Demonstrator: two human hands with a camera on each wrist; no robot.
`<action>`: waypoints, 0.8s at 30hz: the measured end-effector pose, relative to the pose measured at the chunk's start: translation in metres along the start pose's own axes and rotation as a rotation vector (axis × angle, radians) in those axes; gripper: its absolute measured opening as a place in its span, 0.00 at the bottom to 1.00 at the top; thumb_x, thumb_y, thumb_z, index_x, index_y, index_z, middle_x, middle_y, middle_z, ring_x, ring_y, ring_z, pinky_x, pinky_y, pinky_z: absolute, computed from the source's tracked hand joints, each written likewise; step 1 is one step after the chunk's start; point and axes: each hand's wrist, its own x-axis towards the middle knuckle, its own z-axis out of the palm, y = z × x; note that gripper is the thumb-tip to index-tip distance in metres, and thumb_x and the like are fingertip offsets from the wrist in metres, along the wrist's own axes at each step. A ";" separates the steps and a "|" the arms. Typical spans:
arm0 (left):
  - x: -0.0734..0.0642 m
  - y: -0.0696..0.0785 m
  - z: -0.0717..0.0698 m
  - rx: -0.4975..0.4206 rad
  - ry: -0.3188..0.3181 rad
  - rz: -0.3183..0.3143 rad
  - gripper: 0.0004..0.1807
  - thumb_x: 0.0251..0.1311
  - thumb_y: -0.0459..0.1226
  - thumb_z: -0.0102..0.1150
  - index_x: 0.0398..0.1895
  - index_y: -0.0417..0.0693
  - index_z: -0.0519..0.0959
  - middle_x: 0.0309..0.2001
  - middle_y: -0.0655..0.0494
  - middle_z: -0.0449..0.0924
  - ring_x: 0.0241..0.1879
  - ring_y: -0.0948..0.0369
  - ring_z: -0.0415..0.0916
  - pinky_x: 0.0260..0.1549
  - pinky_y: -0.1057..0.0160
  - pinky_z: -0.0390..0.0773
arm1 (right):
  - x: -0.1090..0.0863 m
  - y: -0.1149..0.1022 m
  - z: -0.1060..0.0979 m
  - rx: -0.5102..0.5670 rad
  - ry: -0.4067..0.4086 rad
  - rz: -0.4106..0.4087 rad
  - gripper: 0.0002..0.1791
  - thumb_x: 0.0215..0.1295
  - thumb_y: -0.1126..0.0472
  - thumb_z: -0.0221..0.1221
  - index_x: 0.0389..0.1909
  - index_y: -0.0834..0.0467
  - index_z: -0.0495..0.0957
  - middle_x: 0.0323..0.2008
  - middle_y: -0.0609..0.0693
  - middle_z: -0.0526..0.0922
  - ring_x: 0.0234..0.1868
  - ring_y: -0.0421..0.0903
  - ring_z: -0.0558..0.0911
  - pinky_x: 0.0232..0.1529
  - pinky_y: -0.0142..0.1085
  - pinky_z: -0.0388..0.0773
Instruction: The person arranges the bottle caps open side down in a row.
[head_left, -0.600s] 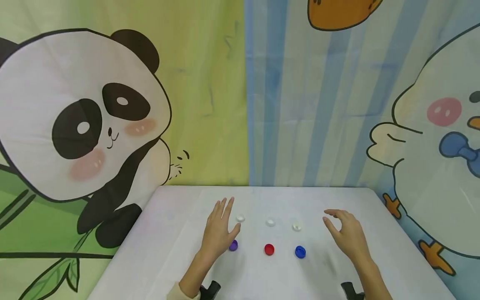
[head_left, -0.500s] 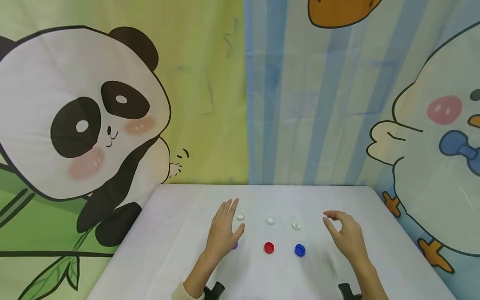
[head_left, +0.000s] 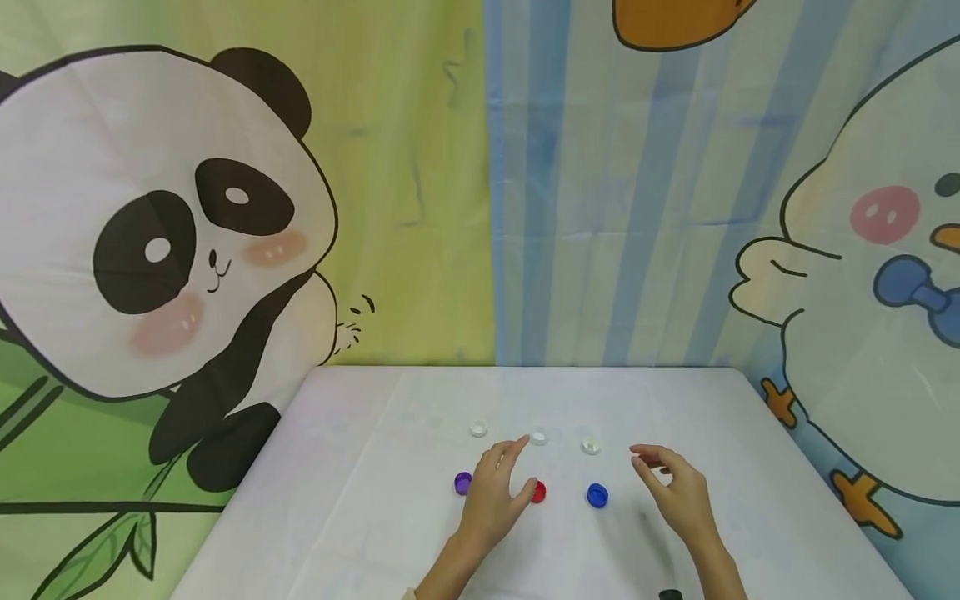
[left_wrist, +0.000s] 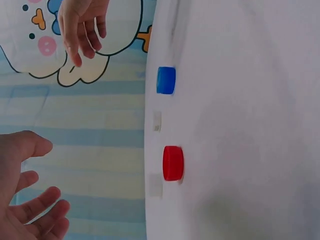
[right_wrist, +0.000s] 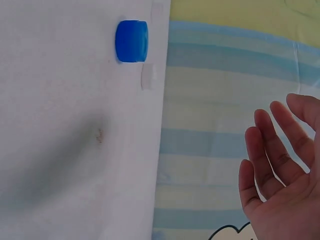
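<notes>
In the head view my left hand (head_left: 491, 496) is over the table, partly covering the red bottle cap (head_left: 539, 492). Its fingers are loosely bent and hold nothing; the left wrist view shows a gap between the hand (left_wrist: 30, 190) and the red cap (left_wrist: 173, 163). To the right of the blue bottle cap (head_left: 597, 495) is my right hand (head_left: 678, 496), relaxed, with thumb and index finger near each other. Nothing is held in it, and the right wrist view shows its fingers (right_wrist: 270, 170) apart from the blue cap (right_wrist: 132, 41).
A purple cap (head_left: 463, 482) lies left of my left hand. Behind the coloured row lie three whitish caps: left (head_left: 478, 429), middle (head_left: 539, 437) and right (head_left: 591, 446). The white table (head_left: 360, 500) ends at a printed curtain (head_left: 420, 208).
My left hand has moved right, from near the purple cap to the red one, uncovering the purple cap. My right hand has shifted slightly left and nearer to me. The head view tilts a little.
</notes>
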 end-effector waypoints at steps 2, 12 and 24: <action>-0.004 0.004 0.007 -0.016 -0.017 -0.007 0.31 0.44 0.38 0.66 0.56 0.48 0.70 0.37 0.58 0.72 0.35 0.65 0.69 0.34 0.71 0.72 | -0.004 0.006 0.005 0.028 -0.021 0.014 0.11 0.57 0.52 0.59 0.40 0.50 0.79 0.36 0.45 0.82 0.34 0.37 0.75 0.36 0.41 0.71; -0.017 0.019 0.051 -0.193 -0.080 -0.032 0.26 0.46 0.39 0.66 0.51 0.47 0.74 0.22 0.62 0.70 0.19 0.75 0.62 0.23 0.81 0.66 | -0.023 0.087 0.056 0.011 -0.021 -0.030 0.15 0.53 0.46 0.61 0.44 0.39 0.77 0.30 0.34 0.79 0.30 0.31 0.74 0.30 0.27 0.67; -0.024 0.022 0.098 -0.310 -0.118 -0.085 0.25 0.47 0.36 0.66 0.51 0.43 0.74 0.20 0.63 0.73 0.19 0.78 0.65 0.20 0.84 0.65 | -0.026 0.028 0.038 0.146 -0.136 0.125 0.15 0.52 0.55 0.63 0.42 0.52 0.80 0.28 0.43 0.81 0.29 0.35 0.76 0.29 0.29 0.73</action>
